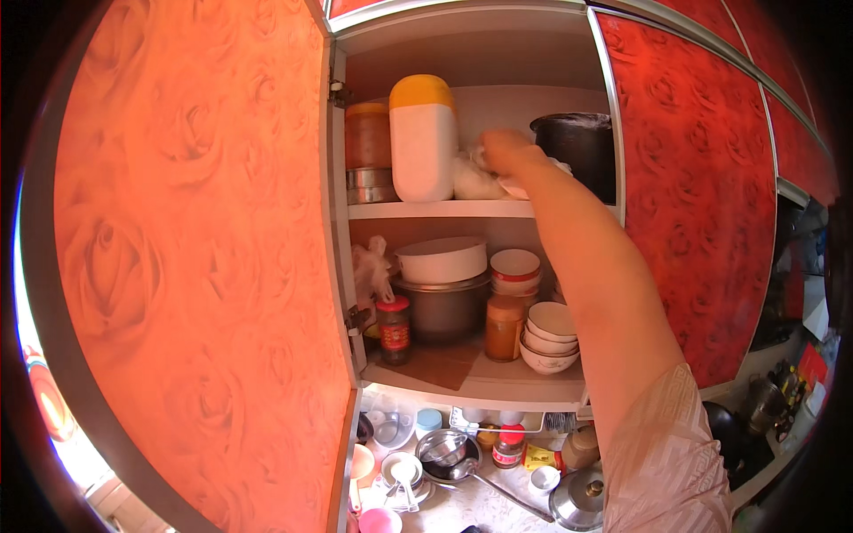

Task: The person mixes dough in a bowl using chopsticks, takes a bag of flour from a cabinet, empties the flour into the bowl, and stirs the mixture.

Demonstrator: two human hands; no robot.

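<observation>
My right hand [510,150] reaches into the upper shelf [440,210] of a wall cabinet, its fingers closed on the top of a whitish plastic bag [474,180]. What the bag holds cannot be made out. Just left of the bag stands a tall white canister with a yellow lid [423,150]. Behind that, by the hinge side, are an orange-lidded jar [368,136] and a round metal tin [370,186]. A dark pot [578,153] sits to the right, partly behind my forearm. My left hand is out of view.
The rose-patterned cabinet door [200,266] hangs open at left. The lower shelf holds a white basin [443,260] on a pot [448,310], a red-lidded jar [394,333] and stacked bowls [550,340]. Below, a ladle [503,490] and a pot lid [578,503] lie on the crowded counter.
</observation>
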